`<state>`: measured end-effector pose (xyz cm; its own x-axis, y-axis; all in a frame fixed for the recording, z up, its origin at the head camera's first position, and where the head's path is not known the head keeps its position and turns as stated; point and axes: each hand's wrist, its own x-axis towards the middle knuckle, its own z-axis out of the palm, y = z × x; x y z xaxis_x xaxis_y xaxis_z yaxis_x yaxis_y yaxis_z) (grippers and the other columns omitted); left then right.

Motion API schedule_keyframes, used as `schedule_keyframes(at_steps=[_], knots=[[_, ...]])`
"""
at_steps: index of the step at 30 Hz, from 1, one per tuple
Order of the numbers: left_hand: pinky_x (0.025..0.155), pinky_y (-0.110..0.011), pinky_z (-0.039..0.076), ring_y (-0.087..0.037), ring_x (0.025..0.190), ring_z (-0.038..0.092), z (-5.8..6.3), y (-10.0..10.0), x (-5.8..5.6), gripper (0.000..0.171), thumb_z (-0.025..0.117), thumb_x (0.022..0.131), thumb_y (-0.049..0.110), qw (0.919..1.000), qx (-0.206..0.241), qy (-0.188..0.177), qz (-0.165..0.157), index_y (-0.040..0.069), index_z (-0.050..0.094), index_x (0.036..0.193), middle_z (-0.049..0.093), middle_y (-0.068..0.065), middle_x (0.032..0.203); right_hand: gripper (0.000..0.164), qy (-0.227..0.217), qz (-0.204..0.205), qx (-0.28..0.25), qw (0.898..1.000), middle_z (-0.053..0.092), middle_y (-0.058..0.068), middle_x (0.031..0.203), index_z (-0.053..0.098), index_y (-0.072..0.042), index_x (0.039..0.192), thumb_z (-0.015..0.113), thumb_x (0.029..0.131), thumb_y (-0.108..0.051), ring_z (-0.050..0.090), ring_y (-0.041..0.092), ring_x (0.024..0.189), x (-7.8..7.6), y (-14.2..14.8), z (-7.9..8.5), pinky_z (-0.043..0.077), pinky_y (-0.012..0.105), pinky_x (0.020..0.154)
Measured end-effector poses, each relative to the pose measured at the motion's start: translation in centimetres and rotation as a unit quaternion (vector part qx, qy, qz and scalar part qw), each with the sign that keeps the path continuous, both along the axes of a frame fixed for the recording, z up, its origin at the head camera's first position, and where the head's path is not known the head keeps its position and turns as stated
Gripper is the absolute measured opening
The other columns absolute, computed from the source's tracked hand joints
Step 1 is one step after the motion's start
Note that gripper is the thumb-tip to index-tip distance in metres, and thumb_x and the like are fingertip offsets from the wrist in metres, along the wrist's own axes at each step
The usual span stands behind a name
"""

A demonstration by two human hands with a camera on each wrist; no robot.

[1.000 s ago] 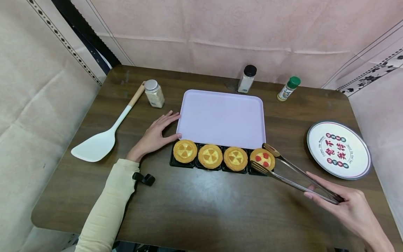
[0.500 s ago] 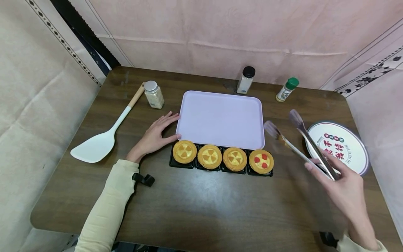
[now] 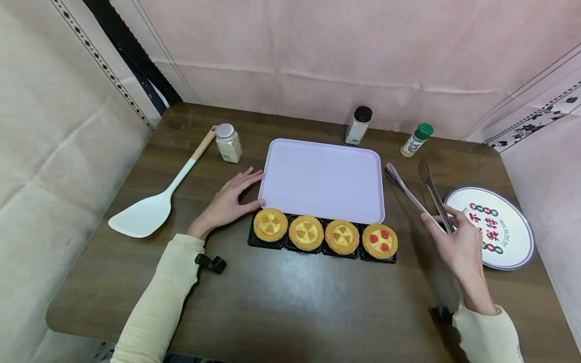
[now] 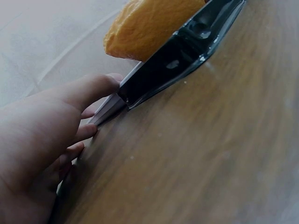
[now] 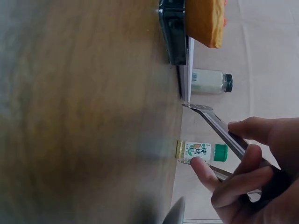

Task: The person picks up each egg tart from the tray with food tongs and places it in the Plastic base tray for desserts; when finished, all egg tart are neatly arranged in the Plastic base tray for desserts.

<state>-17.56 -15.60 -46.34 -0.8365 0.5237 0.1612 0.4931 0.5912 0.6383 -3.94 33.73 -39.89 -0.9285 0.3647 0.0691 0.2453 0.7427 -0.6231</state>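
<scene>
Fingers spread, my left hand [image 3: 224,205] lies at the left edge of a pale lilac tray [image 3: 322,179], its fingertips and thumb right at the rim. Metal tongs [image 3: 405,190] are gripped in my right hand [image 3: 457,246]; their tips are spread apart with nothing between them, just right of the tray. Below the tray runs a row of black plastic cups [image 3: 267,244] holding several round tarts [image 3: 306,233]. The rightmost tart [image 3: 380,241] carries red pieces, the others yellow wedges. In the left wrist view my thumb sits beside the end black cup [image 4: 163,70].
A white spatula [image 3: 145,214] with a wooden handle and a silver-lidded jar [image 3: 229,143] are at left. Behind the tray stand a black-capped shaker [image 3: 357,127] and a green-capped bottle [image 3: 416,140]. A round white plate [image 3: 504,222] with red lettering lies at right, partly behind my right hand.
My right hand has carried the tongs off the rightmost tart, up and to the right, then slightly back left beside the tray. My left hand stays at the tray edge. The head view shifted slightly.
</scene>
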Motion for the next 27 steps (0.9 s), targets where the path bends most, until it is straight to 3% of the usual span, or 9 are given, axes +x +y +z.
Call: schedule_keyframes(at_steps=[6,9,12,15,19,27], knots=[[0.115,-0.053,0.013,-0.021,0.147,0.018,-0.04,0.14,0.11,0.071,0.067,0.091,0.049,1.0,-0.003,-0.001,0.002,0.024,0.041,0.151,0.035,0.003,0.155,0.074,-0.031,0.007,-0.01,0.999,0.063,0.028,0.119,0.043,0.005,0.143,0.061,0.094,-0.048,0.051,0.036,0.103,0.15,0.25,-0.3,0.032,0.032,0.073],[0.115,-0.053,0.014,-0.021,0.146,0.019,0.0,0.12,0.13,0.071,0.067,0.09,0.049,1.0,-0.001,0.001,0.003,0.024,0.041,0.151,0.036,0.002,0.155,0.08,-0.054,0.012,-0.003,0.998,0.062,0.03,0.12,0.035,0.005,0.146,0.058,0.095,-0.052,0.06,0.033,0.09,0.15,0.3,-0.27,0.035,0.034,0.066],[0.115,-0.053,0.014,-0.022,0.146,0.019,-0.04,0.08,0.12,0.071,0.067,0.09,0.049,1.0,0.001,0.004,0.004,0.023,0.041,0.151,0.036,0.002,0.155,0.082,-0.068,0.014,0.018,0.997,0.068,0.027,0.104,0.033,0.007,0.145,0.056,0.094,-0.055,0.066,0.031,0.074,0.17,0.21,-0.25,0.036,0.035,0.063],[0.115,-0.053,0.014,-0.021,0.146,0.019,-0.12,0.06,0.1,0.071,0.067,0.09,0.049,1.0,0.0,0.006,0.005,0.023,0.041,0.151,0.036,0.002,0.155,0.08,-0.071,0.006,0.047,0.996,0.068,0.027,0.097,0.04,0.009,0.138,0.056,0.094,-0.056,0.064,0.034,0.072,0.15,0.07,-0.27,0.036,0.037,0.06],[0.115,-0.053,0.014,-0.02,0.147,0.018,-0.24,0.08,0.13,0.071,0.066,0.091,0.05,1.0,-0.002,0.005,0.003,0.024,0.04,0.151,0.036,0.003,0.155,0.079,-0.078,-0.009,0.085,0.993,0.064,0.031,0.109,0.05,0.01,0.13,0.058,0.091,-0.058,0.055,0.035,0.073,0.16,-0.03,-0.34,0.037,0.038,0.054],[0.115,-0.054,0.014,-0.021,0.147,0.018,-0.14,0.03,0.22,0.071,0.066,0.09,0.052,0.9999,-0.004,0.006,0.007,0.024,0.04,0.151,0.035,0.004,0.155,0.073,-0.065,-0.001,0.123,0.99,0.067,0.028,0.102,0.062,0.008,0.118,0.067,0.086,-0.058,0.056,0.035,0.069,0.18,-0.22,-0.39,0.035,0.035,0.046]])
